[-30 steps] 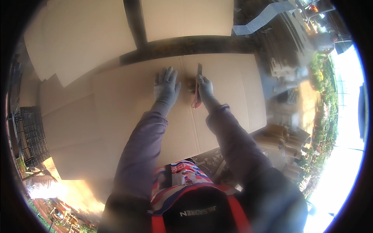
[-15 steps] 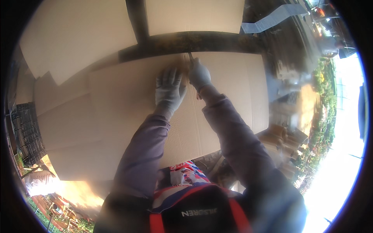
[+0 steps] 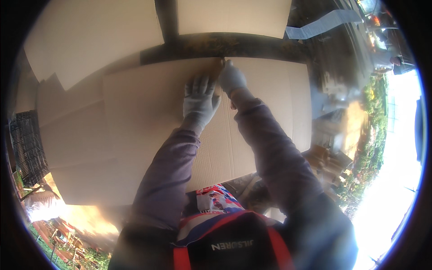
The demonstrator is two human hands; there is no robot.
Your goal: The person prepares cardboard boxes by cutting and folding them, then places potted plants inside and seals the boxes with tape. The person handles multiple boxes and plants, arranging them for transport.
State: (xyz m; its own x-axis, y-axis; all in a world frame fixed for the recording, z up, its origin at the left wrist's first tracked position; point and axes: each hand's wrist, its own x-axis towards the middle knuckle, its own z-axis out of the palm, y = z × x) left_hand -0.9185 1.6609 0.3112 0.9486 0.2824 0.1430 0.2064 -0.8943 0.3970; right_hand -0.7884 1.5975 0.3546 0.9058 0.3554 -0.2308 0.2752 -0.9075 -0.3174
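Note:
A large brown cardboard sheet (image 3: 153, 121) lies before me, with creases running from its near edge to its far edge. My left hand (image 3: 199, 101), in a pale work glove, rests flat on the sheet with its fingers stretched toward the far side. Just right of it, my gloved right hand (image 3: 233, 80) is closed around a slim, dark, knife-like tool (image 3: 223, 62), its tip at the sheet's far edge beside a crease. Most of that tool is hidden inside the fist.
More cardboard sheets (image 3: 90, 40) lie beyond and to the left, with another panel (image 3: 231, 17) at the far middle. A pale strip (image 3: 321, 24) lies at the far right near stacked dark material. A black crate (image 3: 29, 146) stands at the left, and cardboard pieces (image 3: 326, 162) lie at the right.
My right hand has slid slightly away from me, closer to the sheet's far edge, with the tool. My left hand stays flat on the cardboard; the whole view has shifted a little.

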